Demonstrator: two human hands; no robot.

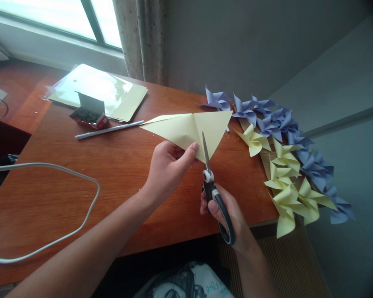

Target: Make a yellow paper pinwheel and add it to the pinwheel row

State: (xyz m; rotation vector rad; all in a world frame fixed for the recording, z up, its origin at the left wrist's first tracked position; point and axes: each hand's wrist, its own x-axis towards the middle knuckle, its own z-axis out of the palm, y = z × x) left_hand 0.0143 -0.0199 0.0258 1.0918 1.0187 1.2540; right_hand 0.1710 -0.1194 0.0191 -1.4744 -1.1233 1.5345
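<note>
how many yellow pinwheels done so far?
About 5, though overlaps make it uncertain. One yellow pinwheel lies alone by the purple ones; below it one, then one, then two overlapping at the desk's edge. More may be hidden underneath.

Lighting: daylight from window (49, 20) at 11 o'clock; glare on plastic sleeve (96, 89); corners darkened, edges warped.

Daylit window (49, 16) and curtain (139, 37) behind a reddish wooden desk (112, 174).
</note>
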